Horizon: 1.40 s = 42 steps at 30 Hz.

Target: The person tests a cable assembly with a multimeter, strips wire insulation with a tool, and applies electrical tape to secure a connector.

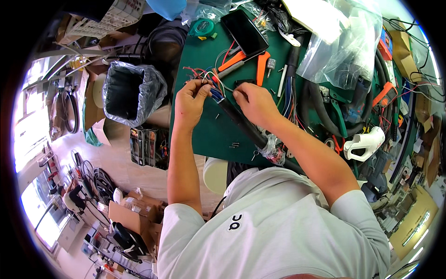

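Note:
A black sleeved cable (234,118) lies across the green mat (200,139), its upper end fanning into blue, red and white wires (214,93). My left hand (194,100) is closed with thumb and fingers pinched on the thin wires at that end. My right hand (254,103), just right of the bundle, has its fingertips closed on a pale wire. Orange-handled tools (232,60) lie beyond the wire ends, beside a black phone (244,32). The cable's lower end has a clear wrapping (274,153). A few small metal pins (234,145) lie on the mat.
At left are a lined bin (132,93), a tool case (146,148) and cardboard boxes (123,214). At right are clear plastic bags (334,56), coiled hose (316,111), green-handled crimpers (339,116), an orange meter (383,100) and a white heat-gun-like tool (364,144).

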Available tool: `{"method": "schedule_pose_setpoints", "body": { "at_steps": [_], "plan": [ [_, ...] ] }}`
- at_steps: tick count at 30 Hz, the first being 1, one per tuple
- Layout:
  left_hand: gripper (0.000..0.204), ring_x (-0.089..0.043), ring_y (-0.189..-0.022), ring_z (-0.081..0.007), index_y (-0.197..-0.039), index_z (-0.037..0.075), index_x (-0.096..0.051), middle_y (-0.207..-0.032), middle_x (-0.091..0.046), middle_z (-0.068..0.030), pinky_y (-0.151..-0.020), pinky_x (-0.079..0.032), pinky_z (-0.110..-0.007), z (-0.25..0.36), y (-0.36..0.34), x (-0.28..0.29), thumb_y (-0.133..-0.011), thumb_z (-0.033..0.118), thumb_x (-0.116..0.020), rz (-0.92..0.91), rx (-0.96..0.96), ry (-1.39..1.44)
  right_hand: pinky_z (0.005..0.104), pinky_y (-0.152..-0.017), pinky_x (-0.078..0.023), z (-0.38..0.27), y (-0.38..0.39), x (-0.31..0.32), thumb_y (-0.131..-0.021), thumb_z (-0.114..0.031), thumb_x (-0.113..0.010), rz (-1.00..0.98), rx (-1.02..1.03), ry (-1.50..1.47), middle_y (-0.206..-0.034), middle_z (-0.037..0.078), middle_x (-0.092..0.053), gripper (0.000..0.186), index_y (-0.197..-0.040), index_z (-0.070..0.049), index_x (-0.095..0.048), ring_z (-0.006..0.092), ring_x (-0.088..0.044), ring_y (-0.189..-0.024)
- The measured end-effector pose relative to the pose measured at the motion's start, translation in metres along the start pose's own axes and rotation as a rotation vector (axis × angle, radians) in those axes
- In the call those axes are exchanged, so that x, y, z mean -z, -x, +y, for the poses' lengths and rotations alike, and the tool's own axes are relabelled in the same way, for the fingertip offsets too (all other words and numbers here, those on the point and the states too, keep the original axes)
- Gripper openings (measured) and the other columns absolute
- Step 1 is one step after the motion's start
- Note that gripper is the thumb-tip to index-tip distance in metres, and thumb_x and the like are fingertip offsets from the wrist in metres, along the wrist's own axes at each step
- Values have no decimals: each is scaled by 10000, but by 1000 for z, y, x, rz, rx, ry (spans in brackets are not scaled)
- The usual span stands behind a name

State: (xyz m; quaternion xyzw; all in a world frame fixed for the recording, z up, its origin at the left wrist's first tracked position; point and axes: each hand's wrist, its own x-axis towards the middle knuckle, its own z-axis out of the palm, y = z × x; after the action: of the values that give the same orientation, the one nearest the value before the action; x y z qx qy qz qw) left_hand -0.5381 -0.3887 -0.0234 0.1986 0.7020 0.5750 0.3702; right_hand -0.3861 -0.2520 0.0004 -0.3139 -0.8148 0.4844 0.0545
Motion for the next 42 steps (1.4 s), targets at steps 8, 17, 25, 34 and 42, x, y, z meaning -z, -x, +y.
{"method": "schedule_pose_setpoints", "body": {
  "at_steps": [8,17,25,34,42],
  "plan": [
    [418,-615,-1016,-171,-1307,-16,-527,-1128,-651,-113,-885,-485,-300,1,22,-16,-897,-12,-604,164,-293,-184,406,-670,-496,15,84,26,-881,-89,-617,-7,108,55,-828,142,-624,64,-889,-32,-645,341,-618,-740],
    [297,-596,-1015,-240,-1197,-13,-580,-1142,-628,-134,-857,-487,-329,-48,64,-29,-907,51,-584,507,-301,-451,314,-566,-464,7,146,78,-899,-49,-625,153,95,119,-785,104,-602,81,-964,-12,-656,215,-582,-642],
    [269,-554,-1082,-330,-1135,3,-600,-1143,-611,-149,-960,-428,-418,-86,94,-45,-879,83,-595,548,-445,-733,297,-575,-490,-68,174,124,-753,153,-479,68,643,-14,-857,120,-674,321,-1014,41,-629,225,-606,-658],
    [229,-568,-1064,-329,-1047,14,-610,-1109,-628,-142,-956,-425,-419,-99,88,-49,-844,120,-612,633,-509,-830,253,-517,-445,-136,225,163,-769,-70,-640,-11,1071,-128,-920,62,-672,104,-864,-88,-679,160,-586,-637],
    [250,-561,-1046,-325,-1031,18,-616,-1077,-625,-138,-958,-420,-418,-98,80,-44,-811,136,-626,623,-530,-900,265,-498,-427,-119,248,167,-761,-17,-651,65,1085,-273,-862,47,-652,129,-861,-96,-668,165,-576,-634]
  ]
}}
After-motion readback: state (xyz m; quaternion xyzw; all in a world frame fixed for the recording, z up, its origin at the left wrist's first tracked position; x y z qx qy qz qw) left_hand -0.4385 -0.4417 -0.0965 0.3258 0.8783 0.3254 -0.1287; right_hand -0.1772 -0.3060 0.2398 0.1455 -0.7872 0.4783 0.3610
